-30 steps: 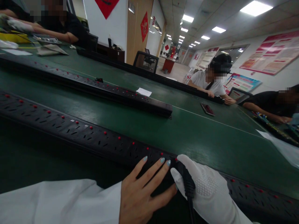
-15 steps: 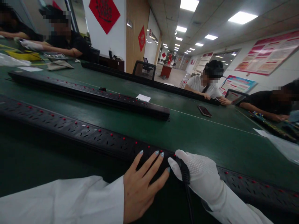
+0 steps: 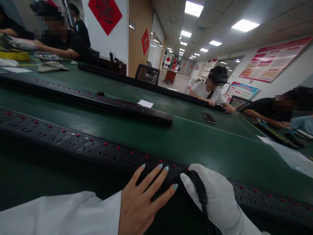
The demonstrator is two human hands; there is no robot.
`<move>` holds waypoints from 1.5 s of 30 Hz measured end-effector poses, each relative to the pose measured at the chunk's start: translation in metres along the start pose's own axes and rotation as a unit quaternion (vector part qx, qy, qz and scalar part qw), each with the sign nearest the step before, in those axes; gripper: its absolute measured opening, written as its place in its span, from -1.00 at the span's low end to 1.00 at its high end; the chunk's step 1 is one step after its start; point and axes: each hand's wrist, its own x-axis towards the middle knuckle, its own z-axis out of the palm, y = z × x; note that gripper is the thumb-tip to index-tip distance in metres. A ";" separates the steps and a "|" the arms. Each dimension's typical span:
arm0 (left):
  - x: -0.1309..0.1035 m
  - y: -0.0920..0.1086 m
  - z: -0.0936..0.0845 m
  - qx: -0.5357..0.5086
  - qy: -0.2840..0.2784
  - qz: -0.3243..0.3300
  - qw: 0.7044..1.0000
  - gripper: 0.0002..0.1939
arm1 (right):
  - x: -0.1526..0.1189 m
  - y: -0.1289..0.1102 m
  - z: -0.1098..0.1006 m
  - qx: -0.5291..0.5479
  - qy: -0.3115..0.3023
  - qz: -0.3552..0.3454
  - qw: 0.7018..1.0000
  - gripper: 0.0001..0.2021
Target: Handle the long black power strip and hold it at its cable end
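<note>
White-gloved right hand (image 3: 216, 192) closed on a black moulded plug (image 3: 201, 189)

From my end of the feed, I had the right hand at the lower right of the frame, thumb and fingers wrapped snugly around the plug. Its ribbed neck led into a thin black cable (image 3: 206, 215) that ran down to the bottom edge. The plug's head was at the long black power strip with red round dots (image 3: 83, 147), which slanted from the left edge down to the lower right. (I could not tell whether its prongs were in a socket, as the fingers hid that part.)

The bare left hand with pale blue nails (image 3: 144, 199) was at bottom centre, left of the plug. Its fingers were spread wide and gripped nothing, their tips over the strip; how firmly they pressed, I could not tell.

The strip lay on a dark green tabletop (image 3: 195, 147). Farther up, a second long black strip (image 3: 114, 106) ran from the left edge toward the middle, with a small white paper slip (image 3: 145, 103) just beyond it. Right of centre lay a dark-screened phone (image 3: 208, 117), near a co-worker in a white shirt (image 3: 204, 89) at the upper right.
</note>
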 end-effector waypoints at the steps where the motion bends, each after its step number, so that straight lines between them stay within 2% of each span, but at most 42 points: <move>1: 0.000 0.000 0.002 0.000 0.008 -0.001 1.000 -0.29 | -0.001 0.000 0.000 0.003 0.000 0.001 1.000 -0.74; 12: -0.001 -0.003 0.017 0.007 0.082 0.012 0.997 -0.59 | 0.001 0.002 -0.001 -0.015 -0.038 0.022 0.999 -0.74; 19: -0.001 -0.004 0.023 0.007 0.104 0.012 0.995 -0.68 | 0.001 0.004 0.002 -0.023 0.022 -0.004 0.999 -0.75; 28: -0.002 -0.003 0.017 -0.008 0.063 0.003 0.998 -0.61 | 0.001 0.002 0.000 -0.014 -0.009 0.005 1.000 -0.76; 34: -0.003 -0.003 0.012 0.000 -0.006 0.011 1.000 -0.31 | 0.002 0.001 -0.002 -0.008 -0.006 0.003 1.000 -0.73; 36: -0.003 -0.003 0.011 -0.001 -0.015 0.008 1.000 -0.26 | 0.002 0.000 -0.004 -0.008 -0.008 0.002 1.000 -0.72; 41: -0.002 -0.001 0.008 -0.001 -0.010 -0.006 1.000 -0.29 | 0.002 -0.001 -0.006 -0.019 -0.013 0.001 1.000 -0.71; 45: -0.003 -0.002 0.006 0.011 -0.029 0.004 1.000 -0.29 | 0.001 -0.001 -0.005 -0.013 -0.012 -0.004 1.000 -0.71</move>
